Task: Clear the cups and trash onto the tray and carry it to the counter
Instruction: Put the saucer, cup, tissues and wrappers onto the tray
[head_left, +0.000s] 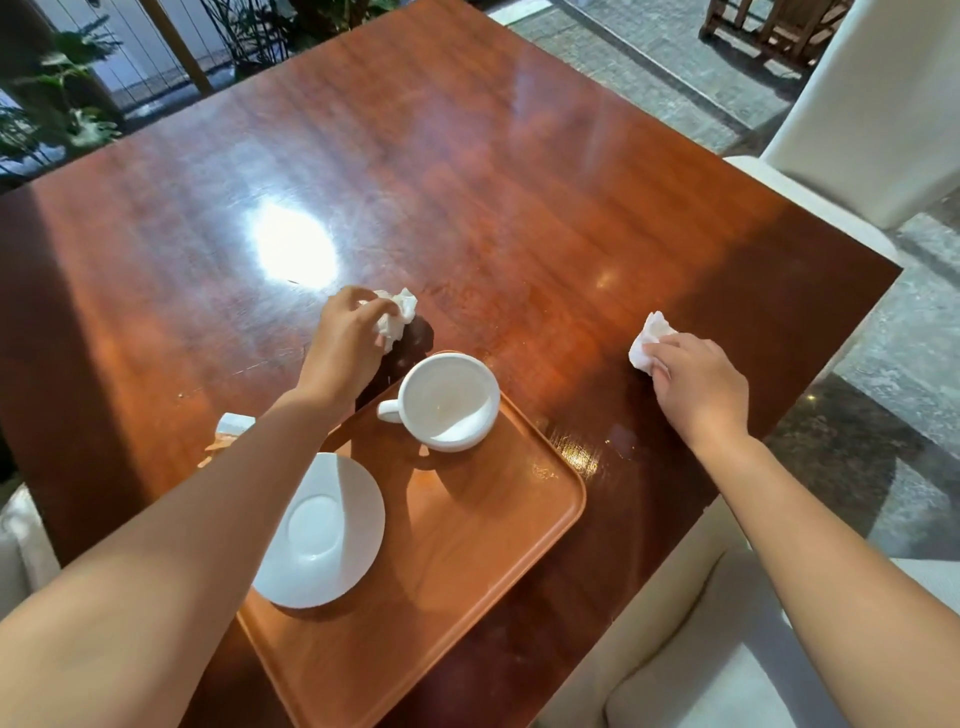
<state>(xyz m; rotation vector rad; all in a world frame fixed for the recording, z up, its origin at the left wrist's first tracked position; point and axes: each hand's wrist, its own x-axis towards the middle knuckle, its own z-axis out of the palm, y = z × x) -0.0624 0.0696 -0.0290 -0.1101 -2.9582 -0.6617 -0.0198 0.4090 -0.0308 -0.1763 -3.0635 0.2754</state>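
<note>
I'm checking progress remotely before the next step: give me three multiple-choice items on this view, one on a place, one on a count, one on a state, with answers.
1. Where is the white cup?
A. on the tray
B. on the bare table
C. in a hand

2. How many crumpled napkins show?
A. one
B. two
C. four

3. What is the state of the saucer?
A. stacked under the cup
B. broken
C. empty, beside the cup

Answers:
1 A: the cup stands at the far end of the tray.
2 B: the left hand grips the left napkin, and the right hand closes on the right napkin on the table.
3 C: nothing rests on the saucer, and the cup stands apart from it.
</note>
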